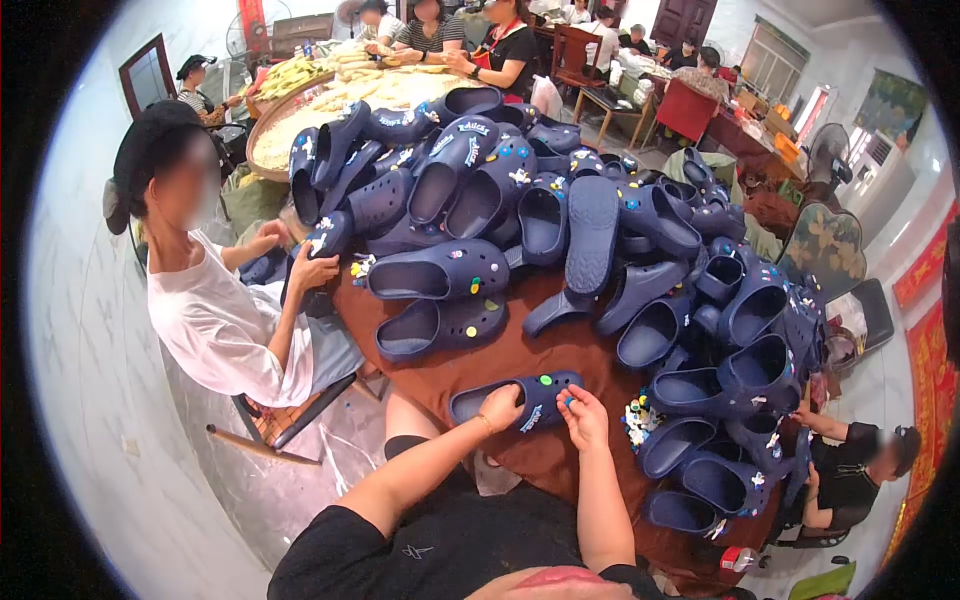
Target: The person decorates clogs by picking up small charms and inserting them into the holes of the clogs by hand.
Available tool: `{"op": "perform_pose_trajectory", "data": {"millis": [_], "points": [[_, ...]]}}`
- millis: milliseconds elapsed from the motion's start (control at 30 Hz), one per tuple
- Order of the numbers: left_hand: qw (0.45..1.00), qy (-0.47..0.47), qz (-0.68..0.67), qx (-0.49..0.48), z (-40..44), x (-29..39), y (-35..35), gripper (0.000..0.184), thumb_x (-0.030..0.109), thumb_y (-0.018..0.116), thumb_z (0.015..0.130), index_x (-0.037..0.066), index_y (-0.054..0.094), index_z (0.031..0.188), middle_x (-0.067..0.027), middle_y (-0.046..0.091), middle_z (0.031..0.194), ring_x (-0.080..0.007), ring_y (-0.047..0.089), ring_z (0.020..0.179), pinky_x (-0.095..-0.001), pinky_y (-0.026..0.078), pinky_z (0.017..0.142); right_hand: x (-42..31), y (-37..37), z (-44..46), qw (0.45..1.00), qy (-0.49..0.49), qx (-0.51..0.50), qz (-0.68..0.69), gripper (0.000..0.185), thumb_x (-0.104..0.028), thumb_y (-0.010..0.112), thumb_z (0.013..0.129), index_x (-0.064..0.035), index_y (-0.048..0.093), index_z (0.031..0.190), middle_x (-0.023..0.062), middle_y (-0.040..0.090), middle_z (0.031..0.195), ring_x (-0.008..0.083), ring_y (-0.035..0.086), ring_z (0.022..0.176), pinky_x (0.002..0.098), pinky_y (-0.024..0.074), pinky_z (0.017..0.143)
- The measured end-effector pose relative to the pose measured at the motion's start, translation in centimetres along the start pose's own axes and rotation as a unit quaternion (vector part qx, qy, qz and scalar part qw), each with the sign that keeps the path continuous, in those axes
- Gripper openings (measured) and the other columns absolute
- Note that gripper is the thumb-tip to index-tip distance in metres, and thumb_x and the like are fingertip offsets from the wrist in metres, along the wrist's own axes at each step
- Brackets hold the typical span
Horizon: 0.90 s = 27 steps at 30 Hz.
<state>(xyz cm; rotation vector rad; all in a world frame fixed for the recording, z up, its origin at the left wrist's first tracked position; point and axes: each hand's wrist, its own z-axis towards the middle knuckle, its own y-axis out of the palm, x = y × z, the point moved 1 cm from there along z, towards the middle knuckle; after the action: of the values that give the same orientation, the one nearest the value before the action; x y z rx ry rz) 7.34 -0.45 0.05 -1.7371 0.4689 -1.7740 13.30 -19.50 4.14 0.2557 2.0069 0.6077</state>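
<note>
A navy clog (470,404) lies on the brown cloth in front of me, with a green charm and white lettering on its upper. My left hand (501,408) reaches into the clog's opening, its fingers closed around the upper's edge. At the toe end, my right hand (584,416) pinches a small blue charm (570,401) close to the clog's surface. A pair of clogs (440,328) with charms rests just beyond. Small colourful charms (641,420) are heaped to the right of my right hand.
A big pile of navy clogs (592,235) covers the far and right parts of the brown-covered table (430,385). One person (230,310) sits at the left holding a clog; another (850,470) sits at the right. People work around a large round tray (270,135) behind.
</note>
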Motion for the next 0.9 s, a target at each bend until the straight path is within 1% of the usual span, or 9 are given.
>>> {"op": "perform_pose_trajectory", "data": {"millis": [67,100,200,267,367,433,567,700,900], "points": [[1.0,0.01,0.008,-0.003,-0.2,-0.4,0.3,0.031,0.021,0.062,0.077,0.0,0.058,0.1,-0.0236,0.061,0.097,-0.0404,0.057,0.093,-0.0448,0.045,0.083,0.1,-0.6,0.1,1.0,0.0,-0.016,0.0,0.024,0.002,0.052,0.087,0.0051,0.055,0.11,0.0159,0.062,0.102,0.0264,0.063,0.091,0.0341,0.0549,0.079],[1.0,0.014,0.005,0.004,-0.4,0.0,0.0,0.03,0.021,0.061,0.077,-0.001,0.058,0.097,-0.023,0.061,0.096,-0.04,0.057,0.093,-0.0451,0.045,0.082,-0.1,-0.3,-0.2,1.0,-0.011,-0.008,-0.014,0.019,-0.006,0.053,0.09,0.0015,0.056,0.107,0.0143,0.064,0.095,0.0223,0.064,0.08,0.0302,0.0554,0.069],[0.999,0.021,0.024,0.012,-0.4,0.4,-0.2,0.024,0.02,0.059,0.076,0.0,0.056,0.088,-0.0221,0.06,0.091,-0.04,0.057,0.09,-0.0462,0.045,0.081,-1.2,-0.3,-0.5,0.994,-0.017,0.007,-0.103,0.016,-0.015,0.054,0.092,-0.0035,0.058,0.103,0.0114,0.065,0.087,0.016,0.061,0.066,0.0259,0.0523,0.055],[1.0,0.008,0.018,0.021,-0.3,0.9,-0.5,0.022,0.02,0.059,0.077,0.0,0.056,0.086,-0.0234,0.059,0.088,-0.041,0.056,0.086,-0.0472,0.045,0.077,-0.6,-1.3,0.6,0.989,-0.044,0.05,-0.13,0.018,-0.024,0.054,0.094,-0.0073,0.058,0.099,0.0073,0.063,0.079,0.0114,0.056,0.055,0.0227,0.0443,0.043],[0.999,0.017,0.005,0.03,-0.4,1.1,-0.9,0.023,0.018,0.059,0.076,-0.001,0.057,0.088,-0.0239,0.059,0.087,-0.0416,0.057,0.084,-0.0472,0.046,0.075,-2.2,-0.3,-0.1,0.977,-0.075,0.081,-0.182,0.028,-0.038,0.053,0.093,-0.0132,0.055,0.079,-0.0047,0.044,0.058,0.0029,0.032,0.039,0.0187,0.0211,0.033],[0.999,0.029,0.003,0.017,-0.1,-0.2,-0.1,0.024,0.017,0.059,0.075,-0.001,0.058,0.091,-0.0243,0.06,0.089,-0.0412,0.057,0.086,-0.0475,0.046,0.077,-2.9,-0.7,-0.3,0.978,-0.03,0.075,-0.19,0.023,-0.03,0.053,0.093,-0.0079,0.058,0.088,-0.0026,0.048,0.062,0.0037,0.038,0.045,0.0193,0.0271,0.038],[1.0,0.017,0.016,0.01,0.0,0.2,-0.5,0.025,0.018,0.059,0.076,-0.001,0.058,0.093,-0.0237,0.061,0.092,-0.0406,0.057,0.089,-0.0475,0.046,0.079,-2.6,-0.7,0.5,0.969,-0.064,0.05,-0.233,0.016,-0.015,0.052,0.092,-0.0025,0.056,0.102,0.0043,0.06,0.069,0.0071,0.048,0.047,0.0209,0.0358,0.04],[1.0,0.011,0.025,0.006,0.1,0.5,-0.7,0.025,0.018,0.059,0.077,-0.001,0.058,0.093,-0.0238,0.06,0.091,-0.0408,0.057,0.089,-0.0471,0.046,0.079,-3.2,0.2,0.5,0.942,-0.024,0.021,-0.335,0.019,-0.013,0.054,0.089,-0.0013,0.052,0.104,0.0083,0.064,0.074,0.0082,0.053,0.049,0.0214,0.0367,0.039],[1.0,0.024,-0.004,0.017,0.1,0.0,-0.3,0.025,0.018,0.06,0.076,-0.001,0.059,0.093,-0.024,0.061,0.094,-0.0405,0.057,0.09,-0.0465,0.046,0.08,-3.2,-0.2,2.2,0.901,-0.02,-0.024,-0.433,0.017,-0.013,0.059,0.084,0.0,0.055,0.095,0.0098,0.065,0.068,0.0114,0.052,0.044,0.0256,0.0399,0.04]]}}
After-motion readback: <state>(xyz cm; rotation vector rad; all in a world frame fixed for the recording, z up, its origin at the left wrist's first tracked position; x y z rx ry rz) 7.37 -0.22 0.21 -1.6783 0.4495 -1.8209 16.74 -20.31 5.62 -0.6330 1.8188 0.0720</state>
